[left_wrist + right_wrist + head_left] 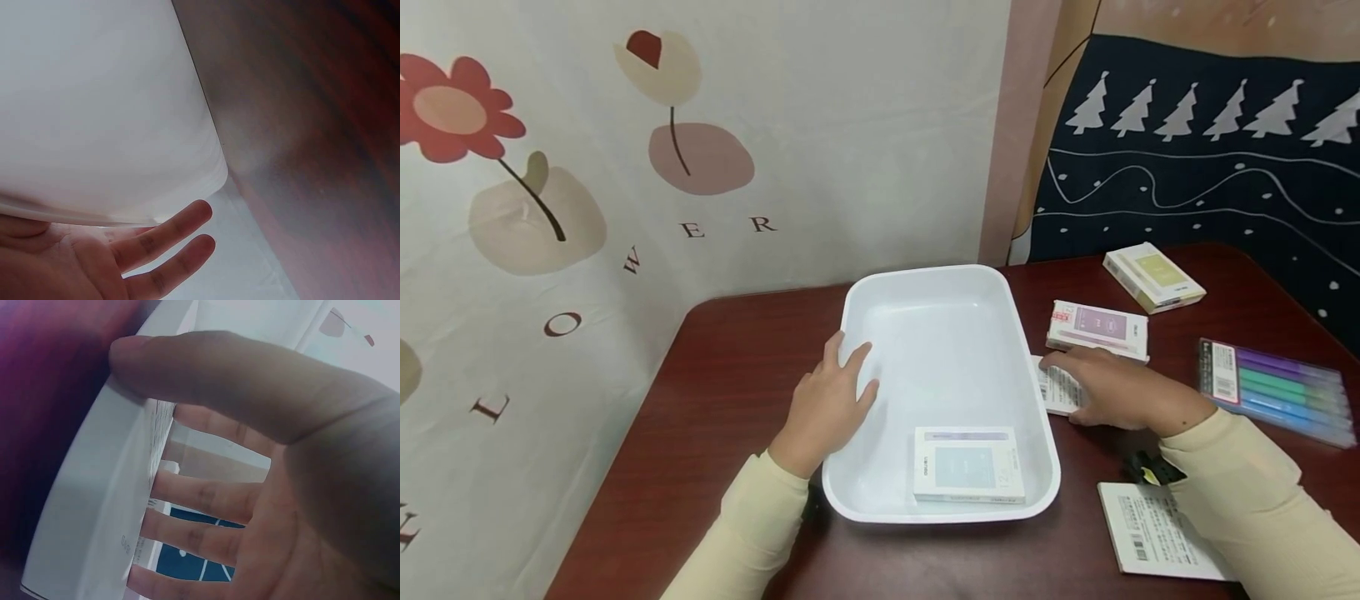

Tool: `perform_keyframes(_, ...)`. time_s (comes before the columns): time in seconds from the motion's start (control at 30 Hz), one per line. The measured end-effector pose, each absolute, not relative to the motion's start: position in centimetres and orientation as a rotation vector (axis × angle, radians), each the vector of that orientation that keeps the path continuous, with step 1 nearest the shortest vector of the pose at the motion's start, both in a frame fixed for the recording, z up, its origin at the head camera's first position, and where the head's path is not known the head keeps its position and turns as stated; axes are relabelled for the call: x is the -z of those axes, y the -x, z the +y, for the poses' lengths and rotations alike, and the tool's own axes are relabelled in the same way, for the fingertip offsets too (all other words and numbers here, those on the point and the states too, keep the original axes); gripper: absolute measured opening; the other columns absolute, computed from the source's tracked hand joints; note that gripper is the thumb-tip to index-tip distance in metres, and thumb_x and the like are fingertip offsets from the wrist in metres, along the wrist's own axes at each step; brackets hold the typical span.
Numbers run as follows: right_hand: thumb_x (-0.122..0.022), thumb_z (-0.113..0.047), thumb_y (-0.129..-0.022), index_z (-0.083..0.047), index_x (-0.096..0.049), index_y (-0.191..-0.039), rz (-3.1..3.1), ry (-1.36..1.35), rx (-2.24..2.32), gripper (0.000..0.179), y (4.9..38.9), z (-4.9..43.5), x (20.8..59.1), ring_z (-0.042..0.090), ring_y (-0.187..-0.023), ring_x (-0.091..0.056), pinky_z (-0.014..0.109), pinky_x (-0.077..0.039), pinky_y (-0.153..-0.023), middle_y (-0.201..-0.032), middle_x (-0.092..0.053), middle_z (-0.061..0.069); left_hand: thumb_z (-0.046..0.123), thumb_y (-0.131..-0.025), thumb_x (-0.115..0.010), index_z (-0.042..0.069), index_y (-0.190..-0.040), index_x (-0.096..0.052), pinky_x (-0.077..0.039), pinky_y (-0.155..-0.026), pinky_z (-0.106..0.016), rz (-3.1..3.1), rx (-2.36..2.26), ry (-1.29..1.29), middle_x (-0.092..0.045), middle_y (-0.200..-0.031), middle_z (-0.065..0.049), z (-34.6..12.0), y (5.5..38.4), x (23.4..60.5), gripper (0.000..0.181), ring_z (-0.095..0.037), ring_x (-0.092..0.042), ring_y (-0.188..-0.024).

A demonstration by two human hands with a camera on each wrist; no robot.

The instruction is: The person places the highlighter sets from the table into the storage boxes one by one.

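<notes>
My right hand (1116, 390) grips a flat white box (1055, 388) with printed text, just outside the right side of a white tray (940, 350). In the right wrist view the thumb lies over one edge of that white box (94, 500), and the fingers reach along its printed face. My left hand (827, 408) is at the tray's left rim with its fingers spread. Straight fingers (178, 234) extend past the rim in the left wrist view. Inside the tray, at its near right corner, lies a white box with a pale blue panel (968, 467).
Right of the tray lie a purple-panelled box (1101, 325), a yellow-panelled box (1153, 277) and a clear pack of coloured pens (1277, 392). Another white box with text (1150, 529) lies partly under my right sleeve. Patterned cloths (865, 150) hang behind the dark red table (737, 367).
</notes>
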State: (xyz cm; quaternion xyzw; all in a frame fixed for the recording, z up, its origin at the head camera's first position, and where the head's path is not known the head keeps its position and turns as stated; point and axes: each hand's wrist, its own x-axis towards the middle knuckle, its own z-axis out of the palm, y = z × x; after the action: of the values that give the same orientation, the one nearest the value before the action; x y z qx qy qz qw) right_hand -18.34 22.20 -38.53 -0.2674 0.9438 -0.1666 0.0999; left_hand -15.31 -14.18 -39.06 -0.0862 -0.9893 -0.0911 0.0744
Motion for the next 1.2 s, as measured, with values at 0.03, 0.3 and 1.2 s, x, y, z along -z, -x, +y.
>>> perform_keyframes(0.03, -0.087, -0.008, -0.071, -0.006, -0.059, -0.132, 2.793, 0.787, 0.49, 0.067, 18.3, 22.2, 38.5, 0.039, -0.116, -0.06, 0.058, -0.05, -0.095, -0.13, -0.061, 0.026, 0.035, -0.098, -0.059, 0.016, -0.146, -0.051, -0.054, -0.08, -0.053, -2.97, 0.274, 0.258, -0.033, -0.156, -0.023, -14.2, 15.3, 39.0, 0.052, -0.036, -0.068, -0.103)
perform_keyframes(0.3, -0.087, -0.01, -0.072, -0.006, -0.058, -0.134, 2.775, 0.76, 0.497, 0.068, 18.2, 22.2, 37.8, 0.039, -0.118, -0.058, 0.06, -0.047, -0.097, -0.132, -0.059, 0.025, 0.034, -0.098, -0.059, 0.016, -0.146, -0.051, -0.054, -0.08, -0.053, -2.971, 0.278, 0.262, -0.032, -0.156, -0.023, -14.3, 15.3, 39.0, 0.052, -0.036, -0.068, -0.103)
perform_keyframes(1.2, -0.088, -0.016, -0.073, -0.006, -0.057, -0.137, 2.811, 0.715, 0.437, 0.072, 17.4, 22.5, 36.2, 0.042, -0.118, -0.059, 0.064, -0.048, -0.095, -0.131, -0.061, 0.027, 0.035, -0.098, -0.059, 0.017, -0.146, -0.051, -0.054, -0.083, -0.054, -2.982, 0.264, 0.253, -0.032, -0.156, -0.023, -14.2, 15.4, 39.0, 0.052, -0.036, -0.068, -0.105)
